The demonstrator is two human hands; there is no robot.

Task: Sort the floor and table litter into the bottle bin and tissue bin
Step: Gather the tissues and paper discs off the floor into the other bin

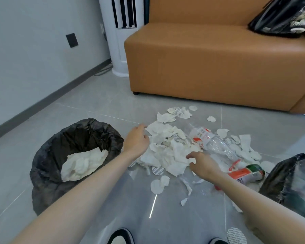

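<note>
Fingers (pixel 141 128) of the left hand (pixel 136 140) and of the right hand (pixel 203 165) are loosely bent and spread, and neither hand holds anything. Left of the tissue heap (pixel 165 152) stands the tissue bin (pixel 42 173), lined with a black bag, with one large crumpled white tissue (pixel 83 163) inside. The left hand hovers palm down at the heap's left edge, fingertips at the nearest sheet; whether they touch it I cannot tell. The heap is white paper, torn and crumpled, mixed with round silvery seals (pixel 158 170), too many pieces to count. The right hand is at the heap's near right edge, fingertips just over the paper. Right of the heap lie two bottles: a clear bottle (pixel 215 143) with a red-and-white label, on its side against the tissues just beyond the right hand, and a green-labelled bottle (pixel 252 170) near the right wrist. Farthest right of the heap is the bottle bin (pixel 280 187), also black-lined, making two bins in all
</note>
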